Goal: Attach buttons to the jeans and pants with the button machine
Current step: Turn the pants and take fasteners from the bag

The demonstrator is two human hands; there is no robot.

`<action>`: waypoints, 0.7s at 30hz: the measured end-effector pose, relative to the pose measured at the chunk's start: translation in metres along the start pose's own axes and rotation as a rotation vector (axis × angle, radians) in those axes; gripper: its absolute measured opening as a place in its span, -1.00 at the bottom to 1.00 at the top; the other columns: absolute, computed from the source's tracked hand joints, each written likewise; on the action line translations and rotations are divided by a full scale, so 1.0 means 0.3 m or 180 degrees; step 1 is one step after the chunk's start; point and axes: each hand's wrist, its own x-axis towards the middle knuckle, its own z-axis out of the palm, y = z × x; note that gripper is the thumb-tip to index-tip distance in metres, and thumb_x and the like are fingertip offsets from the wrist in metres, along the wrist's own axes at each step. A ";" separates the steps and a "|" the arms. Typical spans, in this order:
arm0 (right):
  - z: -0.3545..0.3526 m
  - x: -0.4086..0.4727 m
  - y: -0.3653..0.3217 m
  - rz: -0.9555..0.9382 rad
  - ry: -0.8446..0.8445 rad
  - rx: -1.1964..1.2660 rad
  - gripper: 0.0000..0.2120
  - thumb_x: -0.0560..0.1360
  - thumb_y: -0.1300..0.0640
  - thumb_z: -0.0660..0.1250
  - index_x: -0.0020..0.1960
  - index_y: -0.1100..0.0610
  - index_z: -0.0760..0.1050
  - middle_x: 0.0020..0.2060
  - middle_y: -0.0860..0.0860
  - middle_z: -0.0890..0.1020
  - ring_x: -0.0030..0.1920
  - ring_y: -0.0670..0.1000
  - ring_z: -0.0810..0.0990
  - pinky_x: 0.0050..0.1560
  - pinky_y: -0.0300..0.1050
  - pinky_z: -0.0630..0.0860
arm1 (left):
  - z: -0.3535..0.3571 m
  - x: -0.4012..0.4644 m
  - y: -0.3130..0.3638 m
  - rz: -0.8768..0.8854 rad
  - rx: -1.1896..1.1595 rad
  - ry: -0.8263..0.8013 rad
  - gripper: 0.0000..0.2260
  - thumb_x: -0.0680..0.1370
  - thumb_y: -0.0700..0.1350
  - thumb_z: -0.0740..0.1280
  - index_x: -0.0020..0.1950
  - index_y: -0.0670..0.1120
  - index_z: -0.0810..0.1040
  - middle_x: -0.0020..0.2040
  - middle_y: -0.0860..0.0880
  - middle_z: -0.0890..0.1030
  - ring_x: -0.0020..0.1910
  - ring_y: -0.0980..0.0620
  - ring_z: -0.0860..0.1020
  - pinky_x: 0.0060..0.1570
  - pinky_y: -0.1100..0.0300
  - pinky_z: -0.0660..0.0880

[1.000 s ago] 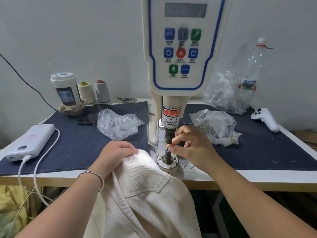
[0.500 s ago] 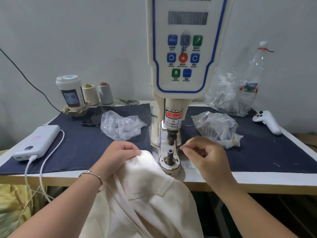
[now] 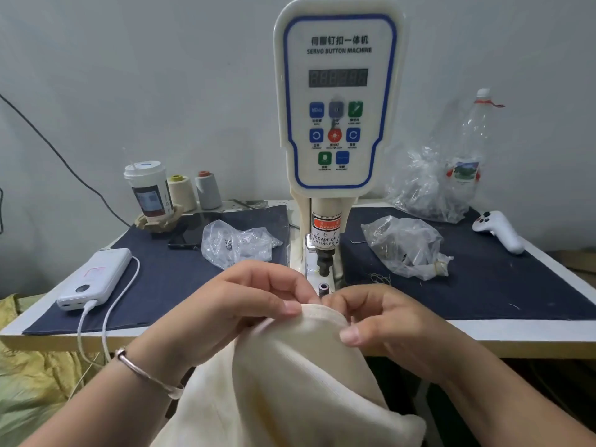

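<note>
On a white table (image 3: 532,330) against a plain grey wall (image 3: 129,75) we work over dark blue cloth mats (image 3: 167,279), one on each side of the button machine (image 3: 337,101). Its panel reads "SERVO BUTTON MACHINE" above a dark display and a cluster of blue, green and red buttons, one marked "MENU"; lower down, a red "WARNING" label sits over the words "TAKE CARE OF YOUR FINGER". At the machine's foot we hold up the cream pants (image 3: 290,375): our left hand (image 3: 238,304) pinches the top edge between thumb and curled fingers, and our right hand (image 3: 383,321) grips the same edge just beside it, thumb on the near face and fingers curled behind. Just past our fingertips a small dark post (image 3: 323,289) stands under the machine's black punch (image 3: 325,262). On the left mat lie a white power bank (image 3: 96,279) with a white cable (image 3: 106,321) plugged in, a crumpled clear bag (image 3: 237,243), a dark phone (image 3: 190,233), and a lidded paper cup (image 3: 150,191) in a cardboard holder. Two thread cones (image 3: 193,191) stand behind it by the wall. On the right mat sit another clear bag (image 3: 404,246), a white controller (image 3: 498,230), and a larger bag (image 3: 425,188) next to an empty plastic bottle (image 3: 474,140). A black wire (image 3: 58,153) runs down the wall at left.
</note>
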 end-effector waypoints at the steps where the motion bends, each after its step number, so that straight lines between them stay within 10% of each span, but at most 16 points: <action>1: -0.009 -0.008 -0.001 0.0012 -0.0031 -0.0049 -0.93 0.25 0.13 0.41 -0.30 0.08 0.53 -0.27 0.07 0.47 -0.25 0.00 0.45 -0.17 -0.18 0.39 | 0.002 -0.002 0.000 -0.0005 -0.0075 -0.0034 -0.80 0.40 -0.19 0.35 -0.05 -0.27 0.64 -0.23 -0.12 0.65 -0.31 0.05 0.62 -0.31 0.32 0.51; 9: -0.128 -0.037 0.022 -0.0015 0.0482 -0.0192 -0.92 0.40 0.19 0.32 -0.23 0.20 0.50 -0.26 0.15 0.48 -0.22 0.03 0.47 -0.15 -0.20 0.40 | -0.029 0.038 -0.093 -0.0099 0.1190 0.0696 -0.94 0.42 -0.14 0.38 -0.21 -0.13 0.60 -0.28 -0.03 0.54 -0.27 0.04 0.42 -0.23 0.20 0.30; 21: -0.213 0.108 0.154 0.0186 0.1416 0.0228 -0.84 0.48 0.27 0.30 -0.29 0.20 0.48 -0.37 0.11 0.39 -0.33 0.03 0.35 -0.27 -0.10 0.24 | -0.130 0.122 -0.261 -0.0392 -0.0028 0.0909 -0.79 0.53 0.01 0.33 -0.17 -0.12 0.48 -0.28 -0.04 0.46 -0.36 0.08 0.41 -0.38 0.30 0.36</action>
